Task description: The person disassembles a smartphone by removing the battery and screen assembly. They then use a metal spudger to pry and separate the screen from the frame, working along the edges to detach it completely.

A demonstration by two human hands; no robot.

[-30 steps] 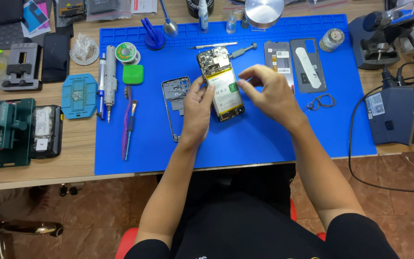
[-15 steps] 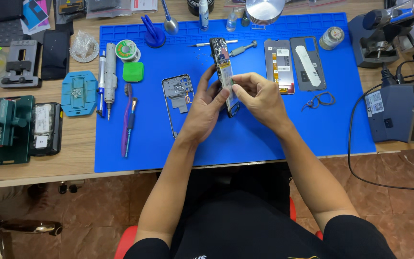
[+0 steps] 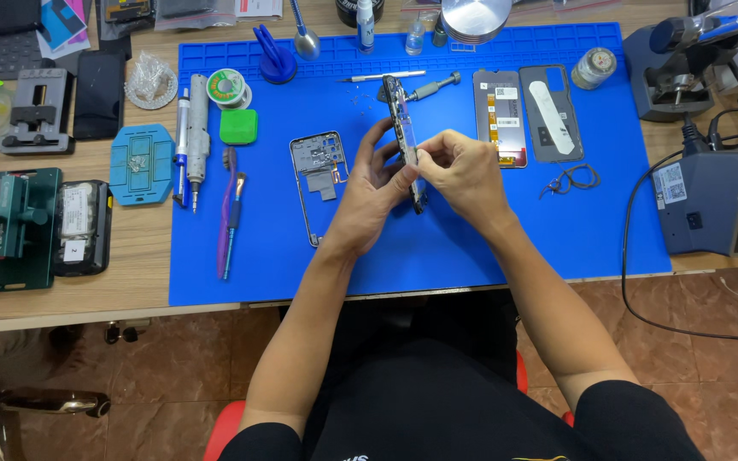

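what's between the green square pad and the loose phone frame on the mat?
Head view: only bare blue mat lies between the green square pad and the loose phone frame; the purple brush sits lower left of that gap.

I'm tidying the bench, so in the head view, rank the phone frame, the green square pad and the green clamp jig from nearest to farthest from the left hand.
From the left hand:
1. Phone frame, flat on the blue mat just left of that hand.
2. Green square pad, farther left and up the mat.
3. Green clamp jig, off the mat at the table's left edge.
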